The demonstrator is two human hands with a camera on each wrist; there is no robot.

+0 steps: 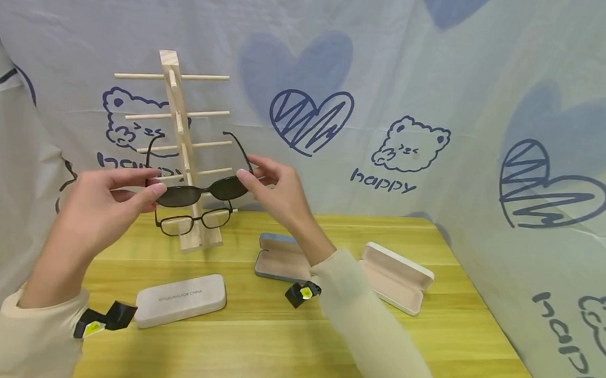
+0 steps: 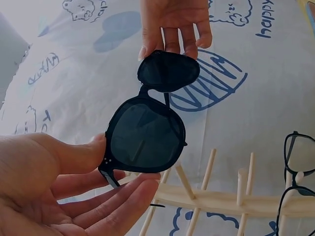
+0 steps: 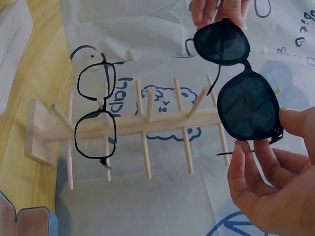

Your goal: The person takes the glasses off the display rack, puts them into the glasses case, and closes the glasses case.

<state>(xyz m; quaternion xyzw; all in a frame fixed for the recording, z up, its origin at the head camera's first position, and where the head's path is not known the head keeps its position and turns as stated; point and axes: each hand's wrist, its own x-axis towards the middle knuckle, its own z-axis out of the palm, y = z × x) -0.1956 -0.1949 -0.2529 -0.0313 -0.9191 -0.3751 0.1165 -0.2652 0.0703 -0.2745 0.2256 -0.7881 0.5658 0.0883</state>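
Observation:
Black sunglasses (image 1: 181, 196) with dark lenses are held up in front of a wooden display stand (image 1: 177, 102), their temples unfolded toward it. My left hand (image 1: 111, 203) pinches them at the left end, thumb against the frame. At the other end my right hand (image 1: 277, 191) pinches the frame between thumb and fingers. In the right wrist view both lenses of the sunglasses (image 3: 248, 105) show, with the stand's pegs behind. Thin black-framed eyeglasses (image 1: 195, 224) with clear lenses hang low on the stand, just below the sunglasses.
A closed white glasses case (image 1: 181, 301) lies at the front left of the wooden table (image 1: 255, 350). An open blue-grey case (image 1: 279, 261) is partly behind the right forearm. An open white case (image 1: 398, 278) lies right of it. Printed cloth (image 1: 415, 64) hangs behind.

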